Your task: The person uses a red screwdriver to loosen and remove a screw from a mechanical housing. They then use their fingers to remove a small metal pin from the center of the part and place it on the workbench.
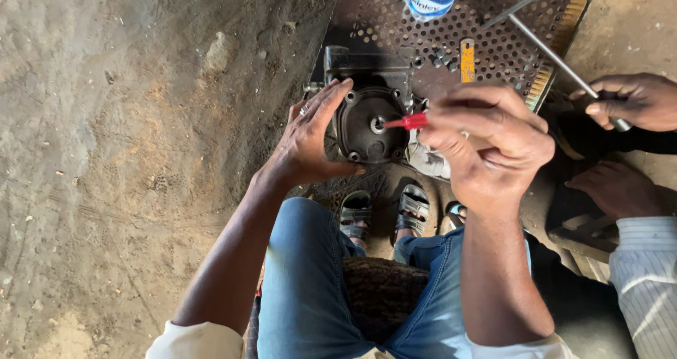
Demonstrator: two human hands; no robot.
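Left grip [310,144] spread against the dark compressor [368,123]; right grip [486,144] pinches a red-handled tool [405,122] at its centre.

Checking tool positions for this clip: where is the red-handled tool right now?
In the head view, the red-handled tool is just right of centre, pinched in the right hand, its tip at the middle of the black round cover that the left hand steadies.
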